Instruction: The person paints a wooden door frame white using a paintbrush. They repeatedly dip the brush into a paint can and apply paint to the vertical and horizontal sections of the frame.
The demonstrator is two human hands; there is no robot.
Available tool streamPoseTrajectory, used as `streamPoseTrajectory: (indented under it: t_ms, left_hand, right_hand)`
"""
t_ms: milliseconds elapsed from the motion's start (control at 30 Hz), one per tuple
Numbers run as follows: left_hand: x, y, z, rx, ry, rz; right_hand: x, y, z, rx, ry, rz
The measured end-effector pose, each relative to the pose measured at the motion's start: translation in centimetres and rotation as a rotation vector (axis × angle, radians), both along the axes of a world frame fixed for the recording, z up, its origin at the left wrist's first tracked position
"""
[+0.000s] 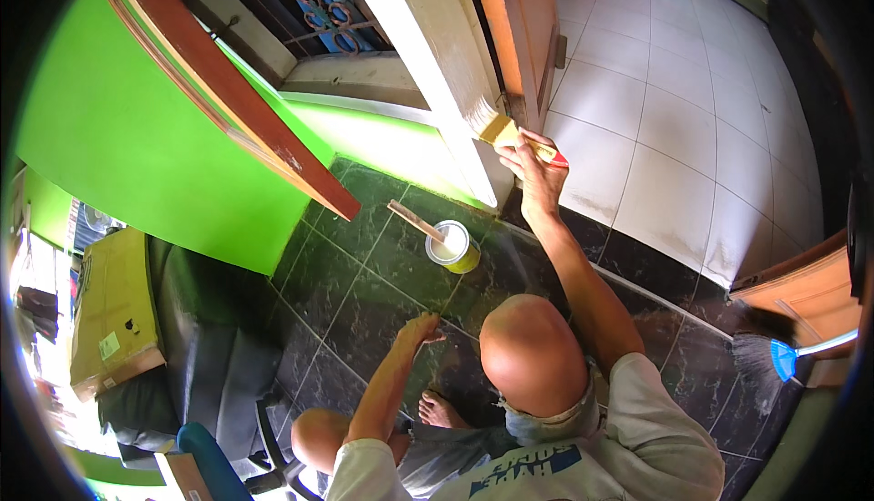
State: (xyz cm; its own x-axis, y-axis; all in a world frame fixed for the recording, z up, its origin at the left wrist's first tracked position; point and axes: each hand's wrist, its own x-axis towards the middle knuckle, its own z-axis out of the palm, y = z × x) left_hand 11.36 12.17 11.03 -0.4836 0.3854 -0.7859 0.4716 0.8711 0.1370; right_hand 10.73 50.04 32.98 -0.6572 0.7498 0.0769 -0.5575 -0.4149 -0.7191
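Here, nearest the camera, the person sits low on the dark green marbled floor tiles (pixel 364 292), knees bent, wearing a pale shirt and grey shorts. The left hand (pixel 421 328) rests beside the raised knee with its fingers loosely curled and released, gripping nothing; whether the fingertips touch the tile I cannot tell.

A little further out stands a small round paint can (pixel 452 246), open, metal-rimmed with a yellowish wall, holding glossy white paint. A flat wooden stir stick (pixel 414 220) lies tilted across its rim, its far end pointing away to the left.

Beyond that, the right arm stretches up and forward. The right hand (pixel 539 169) is clenched around the red handle of a flat paintbrush (pixel 510 133), whose yellow ferrule and pale bristles press against the lower part of a white door frame post (pixel 437 55). The post looks matt and freshly coated, streaky near the bristles.

The step in hand appears to be brushing white paint onto the post's lower stretch. The next move probably calls for a steady, even stroke along the grain, and a reload at the can once the bristles run dry.

Off to the right lies a blue-headed broom (pixel 769 355); a bright green wall (pixel 137 128) stands to the left.
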Motion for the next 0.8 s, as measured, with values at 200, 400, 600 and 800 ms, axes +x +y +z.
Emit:
streamPoseTrajectory:
  t_ms: [200, 400, 600, 800]
  left_hand:
    - [0.9, 2.4, 1.3, 0.006, 0.047, 0.005]
    - [0.2, 0.6, 0.4, -0.041, 0.001, 0.004]
    - [0.1, 0.1, -0.7, -0.030, 0.002, 0.009]
    - [-0.1, 0.6, -0.4, -0.095, -0.001, -0.049]
  right_hand:
    - [0.6, 2.6, 6.7, 0.336, -0.037, -0.071]
    - [-1.1, 2.4, 17.6, 0.322, 0.279, -0.048]
    - [-2.1, 1.3, 11.7, 0.043, 0.279, 0.026]
    - [-0.2, 0.6, 1.9, 0.012, 0.021, -0.020]
